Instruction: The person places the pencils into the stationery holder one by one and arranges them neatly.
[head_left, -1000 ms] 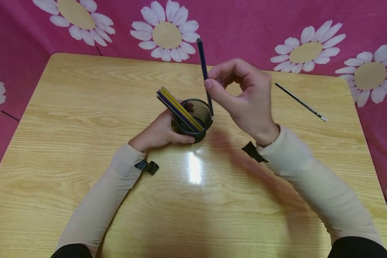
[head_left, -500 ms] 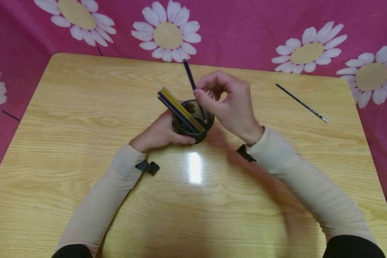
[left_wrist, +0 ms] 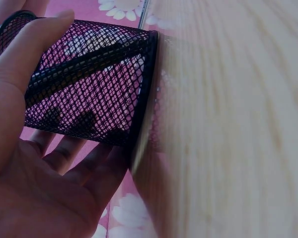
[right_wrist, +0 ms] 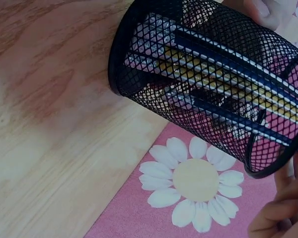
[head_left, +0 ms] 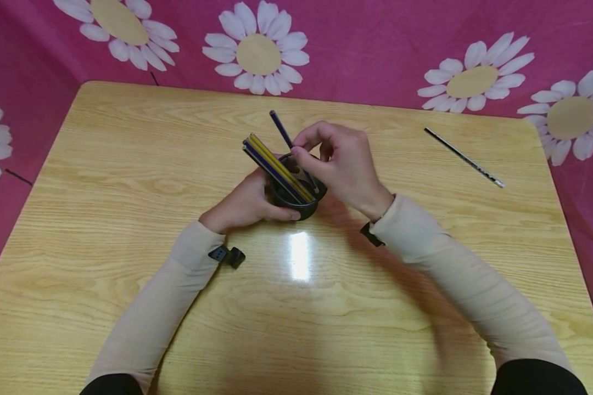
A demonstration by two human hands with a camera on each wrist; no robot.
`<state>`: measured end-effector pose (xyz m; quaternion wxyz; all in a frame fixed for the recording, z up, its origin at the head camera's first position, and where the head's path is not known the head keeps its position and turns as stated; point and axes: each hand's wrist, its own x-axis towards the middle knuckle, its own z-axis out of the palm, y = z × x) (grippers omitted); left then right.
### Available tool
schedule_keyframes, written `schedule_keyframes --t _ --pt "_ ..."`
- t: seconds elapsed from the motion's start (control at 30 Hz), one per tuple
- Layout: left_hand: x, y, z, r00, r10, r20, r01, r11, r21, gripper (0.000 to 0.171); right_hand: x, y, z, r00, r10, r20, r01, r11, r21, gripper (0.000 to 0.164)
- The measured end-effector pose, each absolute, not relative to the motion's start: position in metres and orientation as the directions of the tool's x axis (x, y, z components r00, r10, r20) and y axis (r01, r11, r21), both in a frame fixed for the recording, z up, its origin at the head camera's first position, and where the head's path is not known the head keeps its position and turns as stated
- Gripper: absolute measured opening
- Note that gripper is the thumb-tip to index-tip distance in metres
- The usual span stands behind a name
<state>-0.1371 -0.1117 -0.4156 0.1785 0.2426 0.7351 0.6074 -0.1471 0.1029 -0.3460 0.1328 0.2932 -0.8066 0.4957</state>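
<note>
My left hand (head_left: 244, 204) grips a black wire-mesh pencil cup (left_wrist: 89, 74), thumb on the near side and fingers around the far side. Several blue and yellow striped pencils (head_left: 272, 164) lean together to the left inside it. Above the rim, my right hand (head_left: 343, 164) pinches a dark blue pencil (head_left: 280, 129) between thumb and fingertips. That pencil's lower end is inside the cup, apart from the bundle, and its upper end tilts up and left. Through the mesh, the right wrist view shows the bundled pencils and the separate blue pencil (right_wrist: 228, 116).
A black-and-white patterned pencil (head_left: 464, 157) with a white end lies on the wooden table (head_left: 128, 142) at the right. Pink cloth (head_left: 356, 49) with large daisies hangs behind the table's far edge.
My right hand has moved left and down, bringing the blue pencil from over the cup's right rim into the cup. My left hand and the cup have stayed in place.
</note>
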Motion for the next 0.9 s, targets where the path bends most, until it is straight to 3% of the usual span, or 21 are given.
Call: schedule_keyframes --t 0.53,0.9 --pt "-0.137 -0.113 -0.416 -0.802 0.597 0.009 0.119 0.146 0.982 0.098 -0.144 0.096 -0.349 -0.82 -0.39 0.419 -0.571 0.5 -0.652 0.005" --pt "-0.14 -0.115 -0.421 -0.788 0.615 -0.011 0.088 0.13 0.988 0.088 -0.141 0.09 -0.349 -0.834 -0.406 0.374 -0.55 0.566 -0.614 0.005"
